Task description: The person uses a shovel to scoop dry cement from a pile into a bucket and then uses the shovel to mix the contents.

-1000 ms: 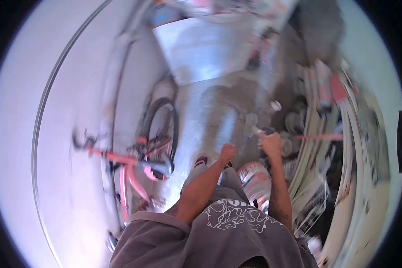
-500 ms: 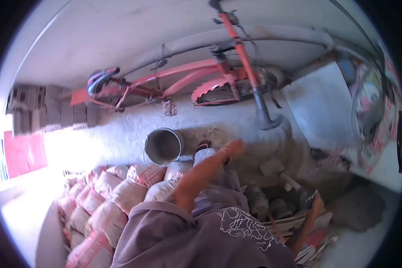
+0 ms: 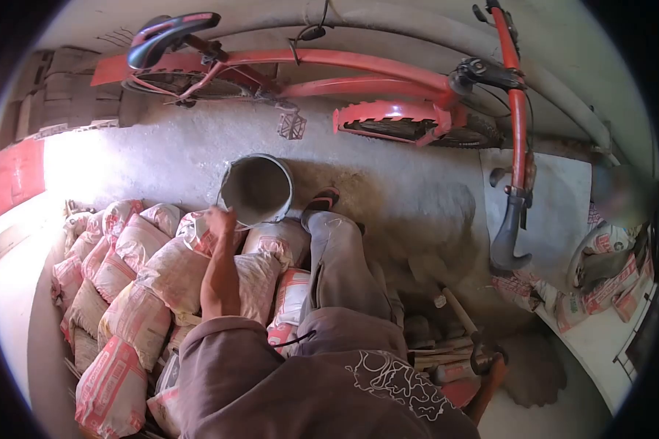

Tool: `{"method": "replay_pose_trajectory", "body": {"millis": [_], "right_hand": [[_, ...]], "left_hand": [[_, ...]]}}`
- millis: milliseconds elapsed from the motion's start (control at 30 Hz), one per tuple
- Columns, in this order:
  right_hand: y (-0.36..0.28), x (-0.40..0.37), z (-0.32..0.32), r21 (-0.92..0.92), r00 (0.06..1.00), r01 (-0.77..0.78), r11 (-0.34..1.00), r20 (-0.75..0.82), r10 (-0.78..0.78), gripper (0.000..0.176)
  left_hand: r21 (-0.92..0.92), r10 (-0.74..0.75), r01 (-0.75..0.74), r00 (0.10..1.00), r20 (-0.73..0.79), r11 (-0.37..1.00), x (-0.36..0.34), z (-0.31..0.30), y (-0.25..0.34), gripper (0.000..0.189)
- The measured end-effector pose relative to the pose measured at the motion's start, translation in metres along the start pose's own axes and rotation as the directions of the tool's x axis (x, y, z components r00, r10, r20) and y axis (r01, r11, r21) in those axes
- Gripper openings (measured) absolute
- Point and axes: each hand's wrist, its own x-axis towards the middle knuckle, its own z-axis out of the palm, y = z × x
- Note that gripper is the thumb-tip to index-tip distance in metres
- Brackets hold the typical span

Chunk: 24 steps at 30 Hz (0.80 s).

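Note:
A grey bucket (image 3: 286, 192) stands on the concrete floor ahead of me, its inside grey and shadowed. At its near left side my left hand (image 3: 222, 221) is closed around the thin wire handle of the bucket. My right hand (image 3: 496, 367) grips the dark end grip of a shovel (image 3: 459, 310), low on the right. The shovel's shaft slants forward and left, and its blade rests by a patch of dark grey material (image 3: 447, 227) on the floor.
Filled sacks (image 3: 135, 314) are stacked at my left. A red bicycle (image 3: 359, 66) leans along the far wall. A pale board (image 3: 560, 190) lies at the right, near more sacks (image 3: 600, 293). Wood strips (image 3: 439, 355) lie beside my right leg.
My left hand has moved left from in front of my leg to the bucket's handle. My right hand stays on the shovel. The view has shifted, with the bucket now higher in it.

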Motion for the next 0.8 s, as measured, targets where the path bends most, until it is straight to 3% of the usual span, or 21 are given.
{"method": "replay_pose_trajectory", "body": {"millis": [67, 100, 133, 200, 233, 267, 300, 333, 400, 500, 567, 600, 633, 667, 700, 733, 767, 800], "right_hand": [[0.001, 0.004, 0.004, -0.107, 0.997, 0.068, 0.992, -0.037, -0.072, 0.029], [0.003, 0.013, 0.000, -0.130, 0.991, 0.122, 0.984, -0.028, -0.127, 0.028], [0.006, 0.011, -0.005, -0.151, 0.984, 0.171, 0.974, -0.031, -0.177, 0.027], [0.004, 0.015, -0.009, -0.029, 0.995, 0.099, 0.995, 0.003, -0.099, 0.026], [0.024, 0.039, -0.017, -0.141, 0.983, 0.122, 0.982, -0.121, -0.140, 0.027], [0.033, 0.053, -0.019, -0.130, 0.968, 0.148, 0.980, -0.185, -0.170, 0.025], [0.028, 0.054, -0.016, -0.294, 0.949, 0.098, 0.951, -0.260, -0.178, 0.022], [0.022, 0.053, -0.017, -0.346, 0.953, -0.006, 0.938, -0.287, -0.100, 0.034], [0.004, 0.033, -0.008, -0.494, 0.956, 0.066, 0.867, -0.218, -0.197, 0.042], [-0.022, 0.013, 0.012, -0.519, 0.962, -0.056, 0.853, -0.257, -0.093, 0.043], [-0.017, -0.005, 0.011, -0.468, 0.936, 0.011, 0.884, -0.306, -0.173, 0.042], [-0.021, -0.002, 0.025, -0.456, 0.932, 0.085, 0.886, -0.279, -0.233, 0.042], [-0.022, 0.002, 0.028, -0.298, 0.967, 0.021, 0.954, -0.238, -0.095, 0.036], [-0.025, -0.003, 0.026, -0.161, 0.984, -0.086, 0.983, -0.169, 0.059, 0.030], [-0.025, -0.007, 0.034, 0.030, 0.958, -0.125, 0.992, -0.254, 0.129, 0.024], [-0.032, -0.021, 0.043, 0.158, 0.979, 0.015, 0.987, -0.201, 0.018, 0.022], [-0.031, -0.019, 0.039, 0.105, 0.952, -0.108, 0.989, -0.275, 0.133, 0.018], [-0.010, -0.004, 0.021, 0.022, 0.955, -0.105, 0.994, -0.277, 0.107, 0.016]], "left_hand": [[0.238, -0.097, 0.086, 0.995, 0.036, 0.968, 0.045, 0.065, -0.067, 0.076], [-0.026, -0.026, 0.037, 0.943, 0.331, 0.999, 0.073, 0.092, -0.109, 0.070], [-0.233, -0.009, 0.129, 0.890, 0.455, 0.964, 0.075, 0.094, -0.117, 0.069], [-0.620, -0.015, 0.514, 0.776, 0.630, 0.593, 0.055, 0.102, -0.119, 0.066], [-0.669, 0.014, 0.594, 0.743, 0.669, 0.447, 0.044, 0.105, -0.111, 0.064], [-0.681, 0.050, 0.647, 0.712, 0.701, 0.343, 0.037, 0.106, -0.103, 0.063], [-0.680, 0.082, 0.687, 0.686, 0.723, 0.255, 0.032, 0.108, -0.093, 0.061], [-0.675, 0.099, 0.704, 0.672, 0.734, 0.221, 0.029, 0.108, -0.083, 0.060], [-0.648, 0.052, 0.722, 0.657, 0.752, 0.242, 0.032, 0.115, -0.064, 0.055], [-0.598, 0.061, 0.729, 0.617, 0.785, 0.333, 0.043, 0.109, -0.034, 0.060], [-0.532, 0.027, 0.765, 0.562, 0.827, 0.362, 0.062, 0.125, -0.040, 0.059], [-0.516, 0.049, 0.728, 0.557, 0.829, 0.450, 0.040, 0.095, -0.014, 0.054], [-0.559, 0.091, 0.723, 0.576, 0.812, 0.405, 0.031, 0.079, -0.017, 0.048], [-0.702, 0.238, 0.567, 0.679, 0.694, 0.430, 0.024, 0.078, -0.029, 0.046], [-0.655, 0.077, 0.628, 0.695, 0.715, 0.421, 0.025, 0.083, -0.032, 0.036], [-0.615, -0.087, 0.687, 0.691, 0.717, 0.388, 0.010, 0.060, -0.011, 0.027], [-0.681, -0.110, 0.627, 0.761, 0.639, 0.378, 0.013, 0.071, -0.008, 0.024], [-0.746, 0.035, 0.454, 0.844, 0.536, 0.488, 0.030, 0.118, -0.048, 0.035]]}}
